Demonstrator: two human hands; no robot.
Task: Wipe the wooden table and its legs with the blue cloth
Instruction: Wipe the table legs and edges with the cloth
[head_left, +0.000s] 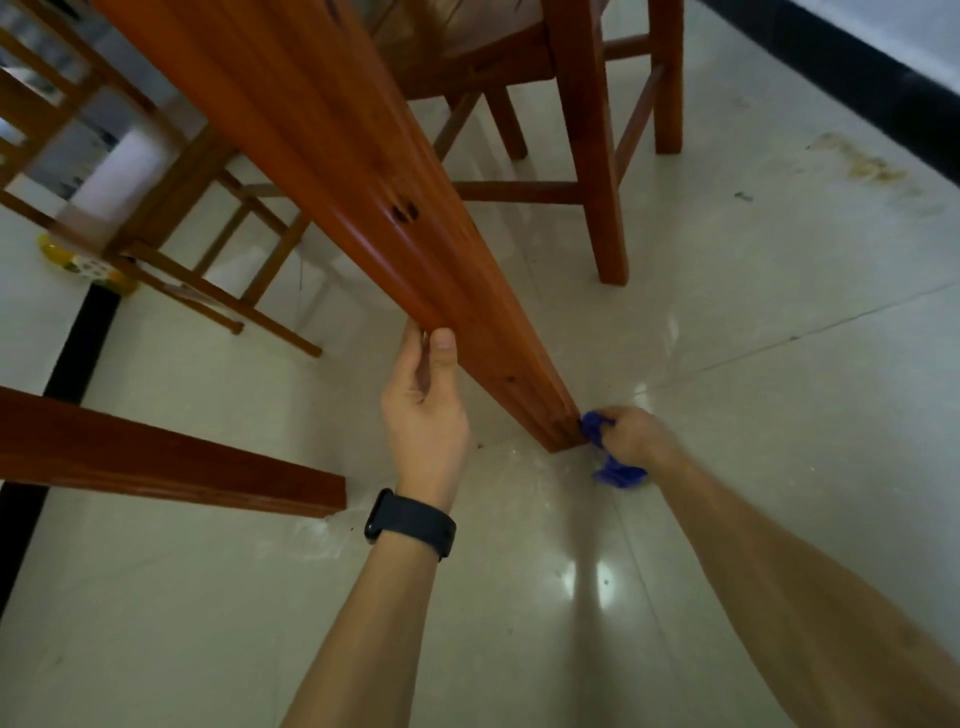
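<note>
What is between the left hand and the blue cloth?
In the head view, the lower stretch of the table leg: the left hand grips it higher; the blue cloth touches its foot.

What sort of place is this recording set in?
Most likely an indoor dining area, in a home or small eatery. A wooden table leg stands on a glossy tiled floor, wooden chairs stand nearby, and the right hand holds a blue cloth at its foot while the left hand grips it.
</note>
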